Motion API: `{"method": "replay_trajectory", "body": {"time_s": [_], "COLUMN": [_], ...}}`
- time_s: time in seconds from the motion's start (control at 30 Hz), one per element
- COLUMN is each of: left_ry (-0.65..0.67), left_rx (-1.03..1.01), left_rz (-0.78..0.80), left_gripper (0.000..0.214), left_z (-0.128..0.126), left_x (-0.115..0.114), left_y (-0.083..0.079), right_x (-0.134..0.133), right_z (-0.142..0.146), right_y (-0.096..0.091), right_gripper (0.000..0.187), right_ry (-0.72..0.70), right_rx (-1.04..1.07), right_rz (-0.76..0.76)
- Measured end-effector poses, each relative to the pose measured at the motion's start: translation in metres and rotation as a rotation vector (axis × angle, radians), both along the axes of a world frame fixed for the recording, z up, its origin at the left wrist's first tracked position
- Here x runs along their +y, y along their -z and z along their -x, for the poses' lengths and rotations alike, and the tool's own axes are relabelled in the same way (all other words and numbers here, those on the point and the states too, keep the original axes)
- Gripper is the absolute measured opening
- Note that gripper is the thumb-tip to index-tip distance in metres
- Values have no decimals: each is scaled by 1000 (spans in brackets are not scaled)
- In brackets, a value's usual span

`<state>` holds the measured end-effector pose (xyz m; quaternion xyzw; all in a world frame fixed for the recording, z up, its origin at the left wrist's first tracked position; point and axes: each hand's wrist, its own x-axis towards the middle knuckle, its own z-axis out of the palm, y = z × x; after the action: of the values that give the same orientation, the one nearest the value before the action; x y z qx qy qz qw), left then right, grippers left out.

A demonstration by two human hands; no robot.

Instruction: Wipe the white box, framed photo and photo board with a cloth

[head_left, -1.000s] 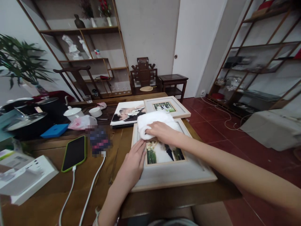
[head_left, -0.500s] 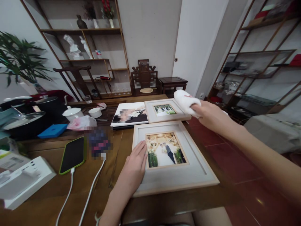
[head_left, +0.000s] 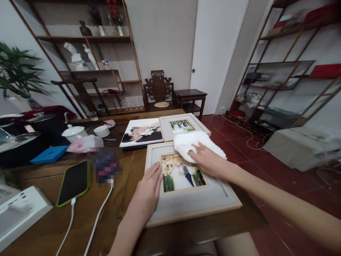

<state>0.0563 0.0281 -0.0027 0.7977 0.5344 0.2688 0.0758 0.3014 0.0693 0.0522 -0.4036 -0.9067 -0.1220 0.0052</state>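
A pale wooden picture frame (head_left: 194, 209) with a wedding photo (head_left: 183, 174) at its centre lies flat on the table before me. My left hand (head_left: 149, 188) rests flat on the frame's left side, fingers stretched beside the photo. A fluffy white cloth (head_left: 197, 138) is in the grip of my right hand (head_left: 209, 158), pressed over the frame's upper right part, and it covers a corner of the photo. Just beyond lies a second frame (head_left: 166, 129) holding a smaller wedding picture. Left of that is a photo panel (head_left: 128, 137), its picture partly blurred out.
On the left are a phone (head_left: 74, 183) on a white cable, a pixelated object (head_left: 103, 165), a power strip (head_left: 23, 213) and a blue box (head_left: 49, 154). A lidded white teapot (head_left: 74, 133) and dark pots stand farther back. The table's right edge drops to a red tiled floor (head_left: 250, 174).
My right hand has brought the white cloth from beyond the frame's far right down onto the near frame's upper right. My left hand stays on the frame. The view has shifted slightly right.
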Motion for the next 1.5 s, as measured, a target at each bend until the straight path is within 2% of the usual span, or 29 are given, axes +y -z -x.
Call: {"method": "replay_trajectory", "body": {"time_s": [0.17,0.27,0.37,0.43,0.5,0.6,0.7,0.8,1.0,1.1,1.2,1.4,1.5], "left_ry": [-7,6,22,22,14,6,14,19,17,24,24,28,5], "left_rx": [-15,-20,2,23,35,29,7,-14,-18,11,15,16,3], "left_rz": [-43,-31,3,25,33,25,-4,-30,-82,-59,-43,-37,-42], "left_gripper": [37,36,37,39,40,39,37,35,34,35,35,36,36], "left_z": [-1,0,0,0,0,0,0,0,-1,0,1,4,4], "left_x": [-1,0,-1,-2,-3,-2,0,2,0,-2,-3,-2,-2], "left_y": [4,3,-1,-4,-5,-6,-5,-4,1,1,0,2,5], "right_x": [-62,-77,-57,-31,-5,21,23,0,-79,-92,-74,-4,3], "right_z": [-3,-3,-8,-12,-18,-25,-29,-28,-20,-21,-24,-19,-16], "right_y": [-25,-32,-23,-13,-5,-2,-5,-8,-20,-23,-20,-11,-14], "right_gripper": [47,48,44,42,44,46,42,38,36,39,38,39,37], "right_ry": [76,125,206,217,196,115,3,-77,-26,-6,48,112,105], "right_rx": [23,59,64,54,46,34,14,9,12,68,55,40,36], "right_rz": [208,288,148,-4,-88,-82,-66,-43,132,166,99,-45,-50]}}
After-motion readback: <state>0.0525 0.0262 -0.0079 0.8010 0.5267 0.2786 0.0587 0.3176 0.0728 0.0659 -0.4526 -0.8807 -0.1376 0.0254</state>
